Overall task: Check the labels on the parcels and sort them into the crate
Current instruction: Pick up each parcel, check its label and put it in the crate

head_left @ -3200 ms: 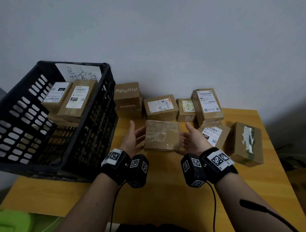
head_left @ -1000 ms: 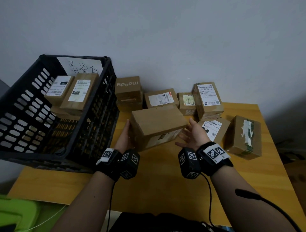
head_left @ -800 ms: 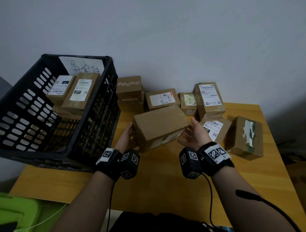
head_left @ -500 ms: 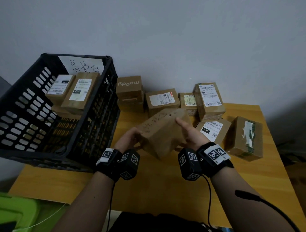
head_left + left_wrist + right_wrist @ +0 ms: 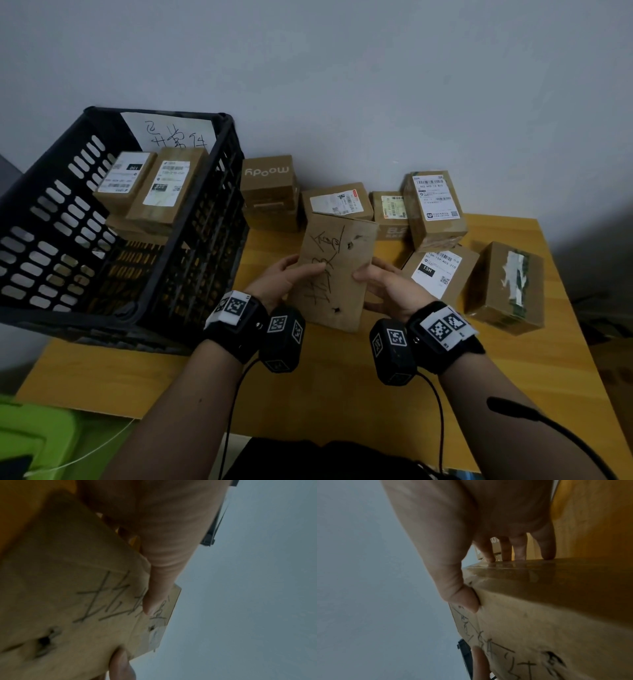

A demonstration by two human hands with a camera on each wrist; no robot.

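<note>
Yellow wooden table (image 5: 325, 383) against plain grey wall (image 5: 376, 85). Bright green object (image 5: 30, 442) at lower left, below table edge.

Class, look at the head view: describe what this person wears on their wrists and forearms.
Both forearms are bare, with no sleeves. Each wrist carries a black strap with a white plate of black square markers, and a black camera block with the same markers. A thin black cable runs back from each block.

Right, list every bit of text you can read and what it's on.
"moody", upside down: box beside the crate.
"15H": label on the box right of the held parcel.
"150": label on a box in the crate.
Handwriting on the held parcel and the crate's sheet: unreadable.
Other labels: too small.
</note>
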